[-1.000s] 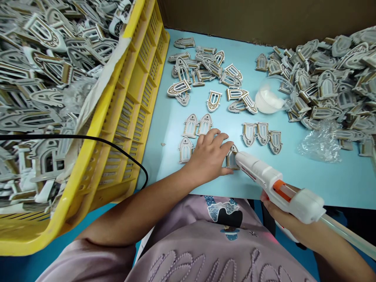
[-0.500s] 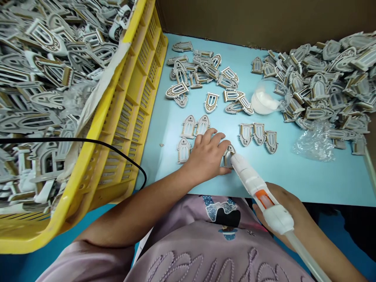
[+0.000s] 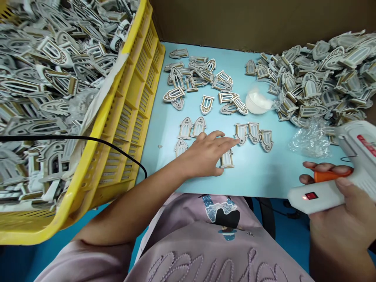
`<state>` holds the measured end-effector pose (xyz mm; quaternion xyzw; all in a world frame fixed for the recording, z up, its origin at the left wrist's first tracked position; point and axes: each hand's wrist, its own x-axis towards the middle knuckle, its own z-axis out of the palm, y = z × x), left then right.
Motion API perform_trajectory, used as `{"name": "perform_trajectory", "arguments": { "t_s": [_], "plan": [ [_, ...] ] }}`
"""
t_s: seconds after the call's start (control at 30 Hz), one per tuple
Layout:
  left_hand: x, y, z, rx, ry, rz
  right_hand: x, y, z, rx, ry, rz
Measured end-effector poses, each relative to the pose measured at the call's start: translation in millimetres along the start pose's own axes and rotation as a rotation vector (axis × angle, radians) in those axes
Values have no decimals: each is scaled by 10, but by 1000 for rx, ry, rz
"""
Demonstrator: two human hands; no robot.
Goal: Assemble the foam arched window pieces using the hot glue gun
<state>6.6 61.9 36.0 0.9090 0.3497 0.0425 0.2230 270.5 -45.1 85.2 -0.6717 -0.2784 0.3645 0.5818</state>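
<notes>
My right hand point(image 3: 352, 213) grips a white hot glue gun point(image 3: 362, 152) at the table's right front, fingers around its handle and orange trigger. A small red switch shows on the handle. My left hand point(image 3: 204, 154) lies palm down with fingers spread, nothing held in it. Under its fingers and thumb sits a small arched window piece point(image 3: 227, 159), partly hidden. The index fingertip reaches beside a row of three window pieces point(image 3: 253, 133). Left of that hand are three more pieces point(image 3: 185, 128), the lowest partly covered by it.
A yellow crate point(image 3: 138, 84) full of similar pieces stands at the left, with a black cable point(image 3: 117, 147) across it. Loose pieces point(image 3: 202, 72) lie at the back. A clear cup point(image 3: 258, 102), crumpled plastic point(image 3: 311, 141) and a big heap point(image 3: 311, 84) are at the right.
My right hand has swung the glue gun away from the window piece, out to the right. My left hand stays near that piece, its fingers now stretched further to the right.
</notes>
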Motion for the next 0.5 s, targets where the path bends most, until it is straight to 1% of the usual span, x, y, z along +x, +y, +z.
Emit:
{"name": "perform_trajectory", "arguments": {
  "t_s": [0.07, 0.1, 0.17, 0.23, 0.33, 0.4, 0.5],
  "plan": [
    [37, -20, -41, 6, -18, -1, -24, 23, -5, 125, 4, 57],
    [53, -24, -44, 21, -10, -24, -33, 37, -6, 153, -20, 89],
    [70, -12, -19, 70, 21, -83, -38, 64, -10, 139, -88, 130],
    [63, 37, 36, 146, 45, -153, -23, 88, -18, 102, -163, 141],
    [10, 171, 123, 245, 63, -296, 7, 128, -46, 35, -293, 161],
    [-47, 276, 153, 245, 68, -364, 11, 162, -76, -31, -393, 208],
    [-147, 418, 153, 174, 78, -400, -17, 222, -139, -187, -528, 321]
  ]
}}
